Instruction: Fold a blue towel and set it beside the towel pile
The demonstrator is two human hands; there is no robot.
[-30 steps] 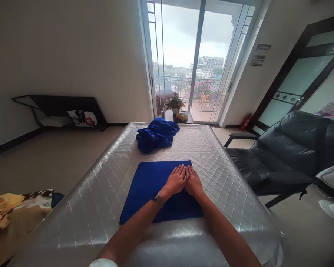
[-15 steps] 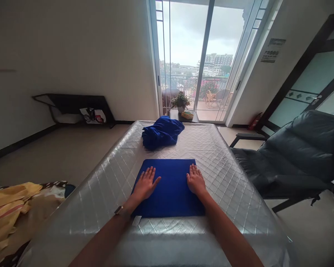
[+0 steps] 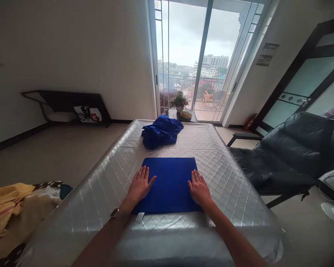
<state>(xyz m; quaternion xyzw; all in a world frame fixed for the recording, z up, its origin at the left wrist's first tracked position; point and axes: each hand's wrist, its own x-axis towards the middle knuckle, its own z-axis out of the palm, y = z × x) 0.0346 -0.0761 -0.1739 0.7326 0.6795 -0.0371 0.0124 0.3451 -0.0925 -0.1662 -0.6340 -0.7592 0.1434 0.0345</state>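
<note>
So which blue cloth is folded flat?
The nearer blue cloth, lying flat between the left hand and right hand. The farther blue cloth is a crumpled heap.

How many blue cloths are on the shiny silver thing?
2. One folded blue cloth lies flat, with the left hand and right hand on its sides. One crumpled blue cloth sits in a heap farther along the quilted silver cover.
</note>
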